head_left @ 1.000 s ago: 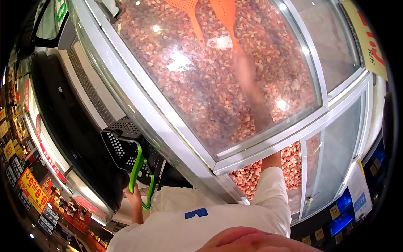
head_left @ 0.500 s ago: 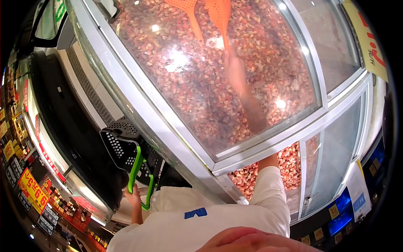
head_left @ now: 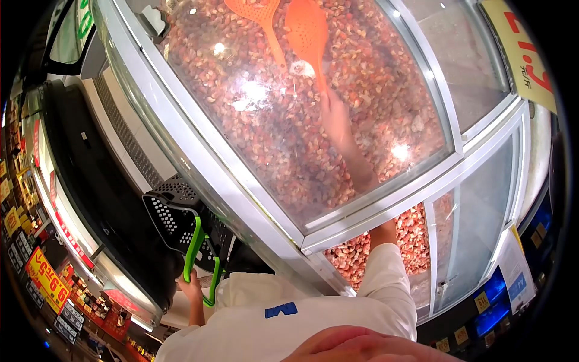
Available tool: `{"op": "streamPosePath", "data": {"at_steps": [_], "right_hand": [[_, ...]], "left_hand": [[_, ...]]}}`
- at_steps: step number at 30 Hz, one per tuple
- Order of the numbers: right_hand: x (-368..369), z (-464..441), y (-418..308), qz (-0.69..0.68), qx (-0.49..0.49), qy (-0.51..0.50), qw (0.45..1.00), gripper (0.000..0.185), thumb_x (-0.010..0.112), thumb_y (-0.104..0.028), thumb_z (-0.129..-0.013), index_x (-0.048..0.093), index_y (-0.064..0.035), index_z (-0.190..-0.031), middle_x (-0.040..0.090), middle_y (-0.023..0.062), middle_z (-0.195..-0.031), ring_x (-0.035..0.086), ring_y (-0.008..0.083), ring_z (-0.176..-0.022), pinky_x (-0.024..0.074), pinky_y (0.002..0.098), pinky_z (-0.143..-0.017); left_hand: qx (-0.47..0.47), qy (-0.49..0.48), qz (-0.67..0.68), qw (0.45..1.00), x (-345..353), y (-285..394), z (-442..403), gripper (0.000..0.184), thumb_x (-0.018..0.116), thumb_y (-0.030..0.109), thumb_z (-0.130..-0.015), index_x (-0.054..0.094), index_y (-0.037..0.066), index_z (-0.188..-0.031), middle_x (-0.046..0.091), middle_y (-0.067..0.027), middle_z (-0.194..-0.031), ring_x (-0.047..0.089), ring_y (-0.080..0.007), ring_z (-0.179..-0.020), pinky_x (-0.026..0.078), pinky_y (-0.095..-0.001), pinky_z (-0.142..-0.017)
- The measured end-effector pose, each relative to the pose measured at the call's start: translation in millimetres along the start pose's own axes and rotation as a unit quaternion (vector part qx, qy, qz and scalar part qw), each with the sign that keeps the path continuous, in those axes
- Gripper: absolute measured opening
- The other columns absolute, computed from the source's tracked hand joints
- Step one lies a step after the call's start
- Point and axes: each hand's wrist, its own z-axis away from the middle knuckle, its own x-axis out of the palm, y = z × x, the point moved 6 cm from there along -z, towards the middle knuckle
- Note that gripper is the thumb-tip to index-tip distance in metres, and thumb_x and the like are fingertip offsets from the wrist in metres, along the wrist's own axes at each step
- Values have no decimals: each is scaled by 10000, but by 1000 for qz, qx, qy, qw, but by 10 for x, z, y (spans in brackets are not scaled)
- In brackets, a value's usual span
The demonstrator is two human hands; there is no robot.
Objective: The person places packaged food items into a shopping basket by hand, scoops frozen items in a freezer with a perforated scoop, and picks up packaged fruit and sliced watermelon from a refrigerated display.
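My right hand (head_left: 335, 119) reaches under the glass lid and grips the handle of an orange slotted scoop (head_left: 306, 35). Its perforated bowl lies over a bed of small shelled, pinkish shrimp-like pieces (head_left: 271, 151), seen through the glass. Left of it rests a second orange scoop (head_left: 256, 13) that nobody holds. Low on the left, my left hand (head_left: 192, 287) is closed round the bright green handle (head_left: 194, 246) of a black perforated shopping basket (head_left: 172, 223), which hangs beside the freezer. Glare on the glass blurs the fingers of my right hand.
The chest freezer's metal frame (head_left: 380, 205) and glass lid surround my right arm, which enters through the open section. A yellow price sign (head_left: 522, 57) stands at the upper right. Another black-edged display case (head_left: 90, 181) runs along the left, past the basket.
My right hand and the orange scoop have come a little nearer to me, and the bowl shows more broadly. The view has shifted slightly; my left hand stays on the basket handle.
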Motion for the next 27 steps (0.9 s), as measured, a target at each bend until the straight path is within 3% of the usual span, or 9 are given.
{"op": "streamPosePath", "data": {"at_steps": [7, 12, 15, 16, 18, 21, 25, 27], "right_hand": [[14, -10, 5, 37, -48, 7, 998, 282, 375, -191, -890, 507, 6, -1044, 457, 48, -582, 459, 113, -502, 448, 272, -430], [110, -18, 168, -111, 37, -42, 992, 286, 366, -198, -893, 492, -9, -1067, 454, 20, -586, 416, 71, -487, 433, 221, -419], [90, -29, 190, -154, 84, -75, 982, 302, 366, -195, -892, 471, -27, -1119, 465, 24, -596, 455, 87, -508, 457, 248, -426], [94, -28, 229, -155, 85, -74, 982, 302, 366, -195, -892, 471, -27, -1119, 465, 24, -596, 455, 87, -508, 457, 248, -426], [69, -36, 131, 13, -22, -53, 998, 316, 376, -193, -886, 456, -37, -1148, 473, 31, -593, 495, 105, -530, 477, 282, -434], [37, -10, -5, 116, -29, -56, 991, 311, 394, -181, -877, 462, -40, -1146, 472, 30, -582, 511, 106, -549, 478, 310, -450], [49, -104, 179, 79, -15, -54, 995, 303, 404, -185, -876, 479, -28, -1124, 484, 24, -578, 523, 103, -563, 461, 278, -490], [9, -175, 295, -22, 29, -79, 996, 292, 404, -182, -879, 500, -24, -1105, 495, 21, -591, 512, 96, -564, 423, 248, -515]], "left_hand": [[19, 8, -22, 1000, -4, -5, -10, 168, 564, 151, -745, 532, -14, -747, 402, 9, -486, 368, -62, -366, 277, -211, -338], [5, 3, -15, 1000, 37, 106, 42, 179, 565, 161, -748, 530, -15, -748, 402, 10, -487, 366, -63, -367, 281, -209, -341], [5, -4, -14, 1000, 31, 94, 29, 187, 568, 168, -749, 534, -16, -756, 406, 9, -491, 371, -63, -375, 288, -208, -348], [9, -5, -16, 1000, 24, 71, 16, 191, 568, 171, -749, 537, -17, -763, 409, 7, -494, 375, -64, -380, 292, -207, -351], [15, -7, -26, 1000, 7, -4, -21, 199, 570, 175, -749, 540, -20, -774, 415, 5, -497, 379, -65, -384, 296, -208, -355], [16, -10, -31, 999, -5, -28, -29, 213, 571, 181, -749, 545, -25, -792, 423, 1, -501, 386, -68, -389, 301, -210, -360], [9, -5, -34, 999, 1, 2, -15, 221, 573, 181, -747, 549, -30, -808, 434, -2, -508, 395, -69, -395, 305, -212, -364], [16, -8, -29, 999, -2, -16, -32, 212, 574, 176, -746, 546, -27, -801, 429, 0, -504, 391, -68, -389, 302, -211, -360]]}}
